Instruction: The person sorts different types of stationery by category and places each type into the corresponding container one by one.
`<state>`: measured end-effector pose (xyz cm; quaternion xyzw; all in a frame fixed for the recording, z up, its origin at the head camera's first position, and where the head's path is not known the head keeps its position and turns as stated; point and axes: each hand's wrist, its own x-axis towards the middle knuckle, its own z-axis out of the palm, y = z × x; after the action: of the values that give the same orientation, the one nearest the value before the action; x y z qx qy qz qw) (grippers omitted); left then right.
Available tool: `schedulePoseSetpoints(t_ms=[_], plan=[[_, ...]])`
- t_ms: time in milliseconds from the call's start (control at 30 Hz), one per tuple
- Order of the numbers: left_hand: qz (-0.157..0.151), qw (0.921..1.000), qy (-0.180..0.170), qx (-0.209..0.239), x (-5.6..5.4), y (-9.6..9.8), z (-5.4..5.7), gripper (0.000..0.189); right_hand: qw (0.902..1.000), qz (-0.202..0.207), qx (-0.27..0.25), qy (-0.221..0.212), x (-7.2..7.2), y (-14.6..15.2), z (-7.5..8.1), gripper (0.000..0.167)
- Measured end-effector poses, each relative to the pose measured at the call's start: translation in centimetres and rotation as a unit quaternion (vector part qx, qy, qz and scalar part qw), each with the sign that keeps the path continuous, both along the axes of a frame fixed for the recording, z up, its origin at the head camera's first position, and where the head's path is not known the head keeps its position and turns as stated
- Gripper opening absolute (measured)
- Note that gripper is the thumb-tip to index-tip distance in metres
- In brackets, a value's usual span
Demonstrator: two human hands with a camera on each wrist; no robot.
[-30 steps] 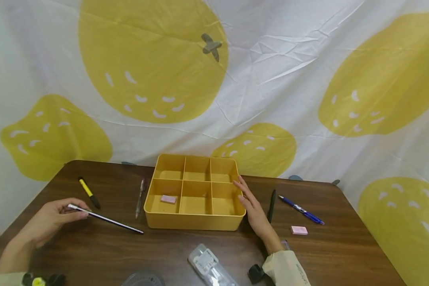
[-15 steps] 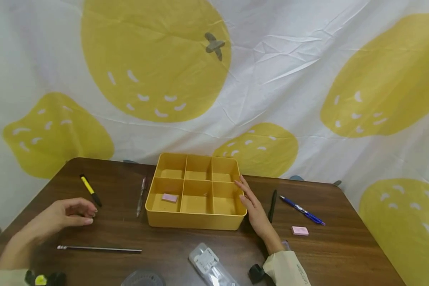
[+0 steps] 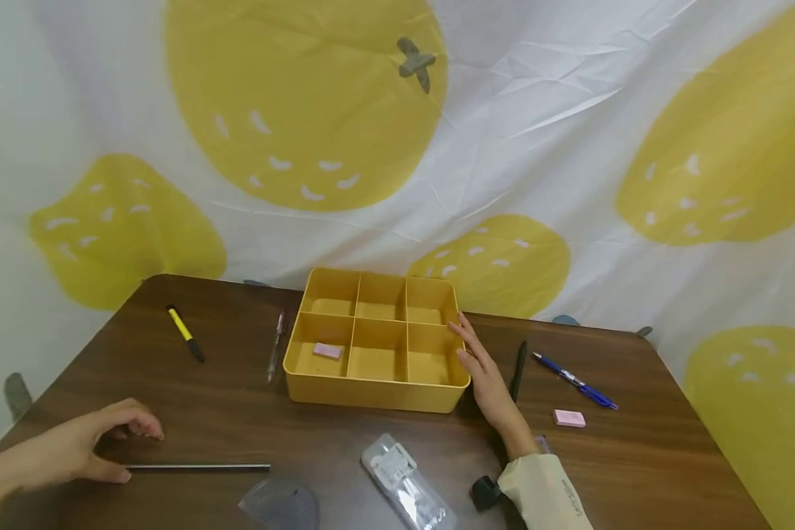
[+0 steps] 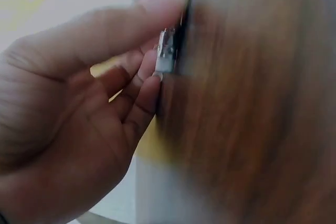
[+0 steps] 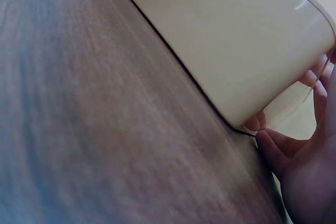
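Observation:
A thin dark and silver pencil (image 3: 199, 468) lies on the table at the front left. My left hand (image 3: 82, 449) is at its left end, thumb and fingers spread apart, with the thumb touching or just beside the pencil. In the left wrist view, the pencil's pale end (image 4: 165, 61) shows between thumb and fingers. A yellow box (image 3: 377, 394) with several compartments stands mid-table. One pink eraser (image 3: 327, 351) lies in its front left compartment. My right hand (image 3: 489, 379) rests against the box's right side, fingers extended along the rim.
Left of the box are a yellow-black marker (image 3: 185, 333) and a clear pen (image 3: 275, 347). On the right are a black pen (image 3: 519, 370), a blue pen (image 3: 575, 380) and another pink eraser (image 3: 569, 418). A clear labelled case (image 3: 407, 482) and a transparent protractor (image 3: 281, 504) lie in front.
One second ago my left hand held the pencil raised; half a second ago it lay on the table, released. My left hand has since come down to its end. The right hand stays at the box.

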<state>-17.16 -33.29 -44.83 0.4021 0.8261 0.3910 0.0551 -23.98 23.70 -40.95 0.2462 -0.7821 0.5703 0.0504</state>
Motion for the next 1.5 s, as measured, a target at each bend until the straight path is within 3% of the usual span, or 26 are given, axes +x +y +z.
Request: schedulePoseSetpoints(t_ms=[100, 200, 367, 433, 733, 933, 1000, 1133, 1200, 1267, 1333, 1367, 1433, 1500], plan=[[0.042, 0.9988, 0.026, 0.003, -0.3, 0.5, 0.0, 0.039, 1.0, -0.008, -0.003, 0.001, -0.1, 0.4, 0.1, 0.044], [0.091, 0.9957, 0.017, 0.007, -0.3, 0.7, 0.0, 0.03, 0.9999, -0.009, -0.005, 0.001, -0.1, 0.4, 0.0, 0.044], [0.19, 0.9816, -0.008, 0.014, -0.4, 1.4, 0.0, 0.017, 0.9999, -0.008, -0.005, 0.004, -0.2, 0.3, 0.0, 0.044], [0.217, 0.9761, -0.001, 0.017, -0.7, 1.7, -0.1, 0.016, 1.0, -0.008, -0.004, 0.003, -0.2, 0.2, -0.1, 0.044], [0.242, 0.9678, 0.068, -0.004, -2.8, 2.6, -0.5, 0.021, 1.0, -0.007, 0.003, -0.002, 0.0, 0.2, 0.0, 0.044], [0.257, 0.9626, 0.085, -0.014, -3.1, 3.0, -0.4, 0.019, 1.0, -0.005, 0.001, 0.004, 0.0, 0.1, 0.0, 0.044], [0.273, 0.9597, 0.067, -0.003, -3.0, 3.1, -0.3, 0.015, 1.0, -0.004, 0.0, 0.004, 0.0, 0.2, 0.0, 0.044], [0.314, 0.9487, -0.008, 0.035, -2.7, 2.9, 0.0, 0.011, 1.0, -0.005, -0.004, -0.001, 0.0, 0.1, 0.0, 0.044], [0.324, 0.942, -0.041, 0.077, -2.7, 2.9, 0.1, 0.014, 1.0, -0.007, -0.005, -0.003, 0.0, 0.1, 0.0, 0.044], [0.296, 0.9379, -0.078, 0.164, -2.8, 2.9, 0.1, 0.014, 0.9999, -0.007, -0.006, -0.005, 0.0, 0.1, 0.0, 0.044], [0.234, 0.928, -0.105, 0.27, -3.0, 3.0, -0.1, 0.013, 0.9999, -0.006, -0.007, -0.005, 0.1, 0.2, -0.1, 0.044], [0.19, 0.9177, -0.122, 0.327, -3.2, 3.1, -0.1, 0.016, 0.9999, -0.006, -0.007, -0.005, 0.1, 0.2, -0.1, 0.044], [0.101, 0.8872, -0.155, 0.422, -3.5, 3.4, -0.1, 0.025, 1.0, -0.006, -0.006, -0.005, 0.0, 0.2, -0.1, 0.044], [0.044, 0.8621, -0.166, 0.477, -3.8, 3.9, 0.1, 0.031, 1.0, -0.006, -0.005, -0.004, 0.0, 0.2, -0.1, 0.044]])
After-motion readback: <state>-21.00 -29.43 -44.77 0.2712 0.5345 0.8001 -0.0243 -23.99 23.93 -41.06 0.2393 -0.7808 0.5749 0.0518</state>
